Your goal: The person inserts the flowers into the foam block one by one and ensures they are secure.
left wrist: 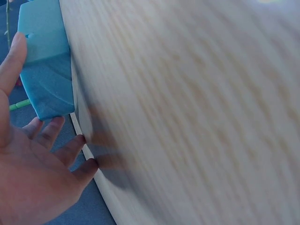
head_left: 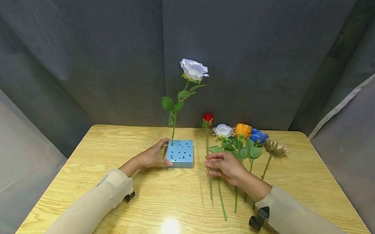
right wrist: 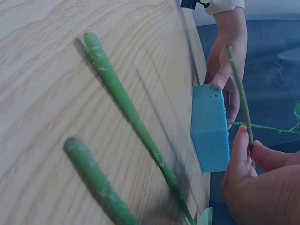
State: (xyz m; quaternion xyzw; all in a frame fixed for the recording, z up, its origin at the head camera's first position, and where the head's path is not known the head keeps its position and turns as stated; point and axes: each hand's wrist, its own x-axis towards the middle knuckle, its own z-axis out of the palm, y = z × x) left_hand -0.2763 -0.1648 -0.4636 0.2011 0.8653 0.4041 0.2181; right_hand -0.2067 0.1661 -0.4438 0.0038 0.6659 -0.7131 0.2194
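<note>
A light-blue foam block [head_left: 184, 156] dotted with holes lies on the table. From one hole rises a white rose [head_left: 194, 70] on a leafy green stem, tilted slightly right. My left hand [head_left: 150, 158] holds the block by its left side, thumb at the front edge and fingers toward the back; the left wrist view shows the thumb [left wrist: 15, 61] against the block. To the right of the block, my right hand [head_left: 228, 166] pinches the stem of a red rose [head_left: 208, 118], bloom pointing away. That stem's lower end shows bare in the right wrist view.
Right of the red rose lie another white rose [head_left: 223, 131], an orange rose [head_left: 242, 130], a blue rose [head_left: 259, 136] and a dry beige flower [head_left: 275, 148], stems toward me. Grey curtains [head_left: 114, 58] stand behind the wooden table [head_left: 139, 205].
</note>
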